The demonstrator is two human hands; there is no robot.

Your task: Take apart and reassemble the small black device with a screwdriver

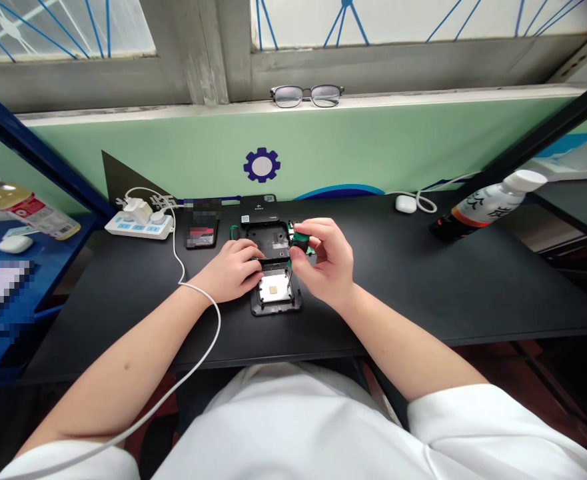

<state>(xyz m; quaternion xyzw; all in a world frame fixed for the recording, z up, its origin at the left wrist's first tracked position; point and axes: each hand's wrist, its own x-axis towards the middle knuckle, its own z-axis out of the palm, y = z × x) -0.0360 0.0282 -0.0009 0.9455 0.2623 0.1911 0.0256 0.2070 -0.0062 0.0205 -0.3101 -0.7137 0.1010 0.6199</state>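
My right hand [326,260] pinches the green-and-black handle of a screwdriver [300,239]. Its thin shaft points down to the right edge of a black plastic cover [276,309], which carries a silver metal plate [274,288] with a small tan square on it. My left hand [236,269] presses its curled fingertips against the left side of this cover, steadying it. Directly behind lies an open black housing [269,241], a shallow box. Part of a green circuit board [311,251] shows behind my right fingers; most of it is hidden.
Behind the housing lies a black box [259,208]. Left of it are a phone [202,233] and a power strip [140,225]; a white cable [218,327] crosses my left forearm. A bottle [490,203] and earbud case [406,204] are on the right. Glasses [307,97] rest on the sill.
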